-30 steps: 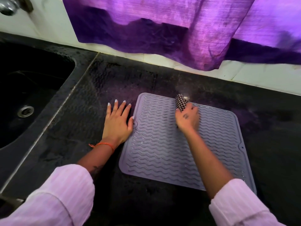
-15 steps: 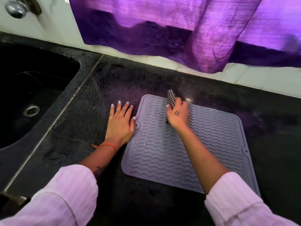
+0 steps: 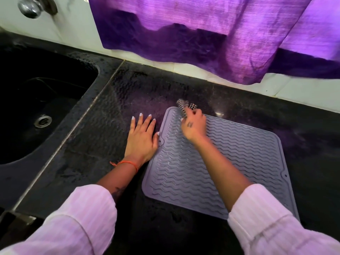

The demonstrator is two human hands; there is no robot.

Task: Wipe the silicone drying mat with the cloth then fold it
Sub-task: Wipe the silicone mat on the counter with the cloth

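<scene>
A grey silicone drying mat [image 3: 239, 162] with wavy ridges lies flat on the black counter. My right hand [image 3: 194, 126] is closed around a small black-and-white checked cloth [image 3: 185, 105] and presses it at the mat's far left corner; the cloth is motion-blurred and mostly hidden by my fingers. My left hand [image 3: 141, 138] rests flat on the counter, fingers spread, with the thumb touching the mat's left edge.
A dark sink [image 3: 36, 107] with a metal drain [image 3: 43, 120] lies to the left. A purple curtain [image 3: 202, 34] hangs over the white tiled wall behind the counter. A chrome tap knob [image 3: 30, 8] is at the top left.
My right hand has carried the cloth leftward along the mat's far edge to the far left corner. My left hand has stayed in place at the mat's left edge.
</scene>
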